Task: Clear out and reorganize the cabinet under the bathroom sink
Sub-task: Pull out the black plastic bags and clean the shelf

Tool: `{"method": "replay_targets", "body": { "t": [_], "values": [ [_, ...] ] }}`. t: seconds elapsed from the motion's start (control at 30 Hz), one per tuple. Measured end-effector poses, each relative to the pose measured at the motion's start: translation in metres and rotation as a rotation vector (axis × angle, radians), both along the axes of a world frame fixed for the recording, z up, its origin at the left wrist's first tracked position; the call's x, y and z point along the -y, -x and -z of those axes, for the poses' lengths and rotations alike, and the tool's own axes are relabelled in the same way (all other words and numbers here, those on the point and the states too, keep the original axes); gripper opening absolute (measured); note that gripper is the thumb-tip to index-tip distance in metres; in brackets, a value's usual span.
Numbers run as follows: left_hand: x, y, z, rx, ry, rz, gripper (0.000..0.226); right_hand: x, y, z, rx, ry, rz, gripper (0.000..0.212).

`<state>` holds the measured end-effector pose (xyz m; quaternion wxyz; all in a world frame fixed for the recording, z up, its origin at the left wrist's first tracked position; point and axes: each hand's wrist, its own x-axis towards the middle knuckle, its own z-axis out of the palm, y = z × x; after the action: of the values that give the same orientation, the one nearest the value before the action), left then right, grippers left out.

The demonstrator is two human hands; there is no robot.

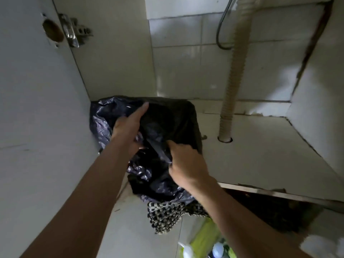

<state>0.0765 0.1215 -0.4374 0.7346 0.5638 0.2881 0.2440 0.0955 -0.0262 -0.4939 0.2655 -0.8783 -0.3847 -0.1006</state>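
Reaching into the cabinet, both bare forearms run from the near edge toward a black bag that fills the floor's left rear corner. Nearest, below the right forearm, a black-and-white woven cloth lies on the outer floor, with something lime-green just beside it, too blurred to name. The right hand is closed in a fist, pinching a fold of the bag's near side between thumb and fingers. The left hand lies farther in, mostly open, its fingers stretched flat along the bag's top toward the back wall; whether its thumb grips plastic underneath cannot be told. The bag's long axis runs near to far, from its crumpled loose end spilling over the cabinet's front lip by the right wrist to its rounded bulk against the rear. Left of the left hand the bag touches the side wall, leaving no gap there. Right of the right hand the floor is bare out to the corrugated drain pipe, which rises from a hole in the floor, well apart from the bag. Beyond both hands stands the tiled back wall, and up left a door hinge is fixed to the side wall.
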Motion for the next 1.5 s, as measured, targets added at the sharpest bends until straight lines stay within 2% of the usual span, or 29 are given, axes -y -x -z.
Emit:
{"method": "replay_targets", "body": {
  "t": [0.03,0.1,0.2,0.27,0.33,0.43,0.47,0.53,0.57,0.63,0.7,0.73,0.83,0.87,0.97,1.1,1.17,1.2,1.27,1.33,1.4,1.5],
  "values": [
    [0.002,0.006,-0.003,-0.001,-0.018,-0.098,0.067,0.0,0.01,0.006,-0.012,-0.042,-0.028,0.03],
    [0.007,0.021,-0.001,-0.078,-0.172,-0.31,0.047,-0.002,0.026,0.02,-0.117,-0.144,-0.1,0.042],
    [0.021,0.051,0.001,-0.247,-0.472,-0.496,0.045,-0.001,0.048,0.038,-0.348,-0.198,-0.298,0.049],
    [0.033,0.068,0.002,-0.435,-0.733,-0.513,0.042,0.006,0.063,0.045,-0.516,-0.174,-0.446,0.048],
    [0.046,0.083,0.004,-0.66,-0.968,-0.463,0.04,0.017,0.072,0.046,-0.691,-0.065,-0.543,0.051],
    [0.053,0.1,0.024,-0.861,-1.109,-0.365,0.034,0.029,0.07,0.049,-0.809,0.233,-0.579,0.064],
    [0.052,0.105,0.035,-0.9,-1.13,-0.337,0.032,0.032,0.066,0.05,-0.848,0.262,-0.559,0.064],
    [0.048,0.117,0.056,-0.936,-1.144,-0.294,0.03,0.035,0.055,0.052,-0.932,0.112,-0.484,0.043],
    [0.046,0.123,0.065,-0.947,-1.124,-0.269,0.029,0.038,0.049,0.053,-0.898,-0.023,-0.383,0.03],
    [0.037,0.136,0.081,-0.962,-1.034,-0.206,0.029,0.042,0.031,0.053,-0.632,-0.199,-0.062,0.018],
    [0.026,0.149,0.095,-0.966,-0.885,-0.147,0.03,0.043,0.006,0.053,-0.421,-0.265,0.213,0.028],
    [0.02,0.153,0.101,-0.952,-0.823,-0.12,0.031,0.042,-0.006,0.053,-0.404,-0.281,0.3,0.038],
    [0.004,0.161,0.117,-0.915,-0.715,-0.036,0.032,0.03,-0.029,0.053,-0.623,-0.289,0.46,0.079],
    [-0.001,0.161,0.12,-0.903,-0.691,-0.021,0.031,0.025,-0.031,0.055,-0.69,-0.287,0.494,0.085],
    [-0.013,0.16,0.126,-0.839,-0.6,-0.005,0.03,0.012,-0.023,0.065,-0.728,-0.195,0.501,0.076],
    [-0.013,0.159,0.136,-0.801,-0.541,-0.047,0.037,-0.008,-0.001,0.067,-0.534,0.012,0.385,0.016],
    [-0.009,0.156,0.141,-0.772,-0.555,-0.097,0.04,-0.017,0.021,0.07,-0.562,0.07,0.281,0.007],
    [-0.007,0.152,0.143,-0.741,-0.572,-0.123,0.043,-0.021,0.035,0.075,-0.59,0.107,0.228,0.008],
    [-0.001,0.14,0.147,-0.657,-0.64,-0.135,0.055,-0.03,0.063,0.09,-0.631,0.205,0.19,0.032],
    [0.006,0.127,0.151,-0.59,-0.699,-0.06,0.065,-0.04,0.086,0.112,-0.696,0.312,0.148,0.031],
    [0.015,0.119,0.157,-0.631,-0.741,0.079,0.06,-0.046,0.106,0.132,-0.803,0.37,0.134,0.034],
    [0.021,0.122,0.167,-0.813,-0.809,0.283,0.044,-0.045,0.129,0.148,-0.976,0.44,0.176,0.048]
  ]
}}
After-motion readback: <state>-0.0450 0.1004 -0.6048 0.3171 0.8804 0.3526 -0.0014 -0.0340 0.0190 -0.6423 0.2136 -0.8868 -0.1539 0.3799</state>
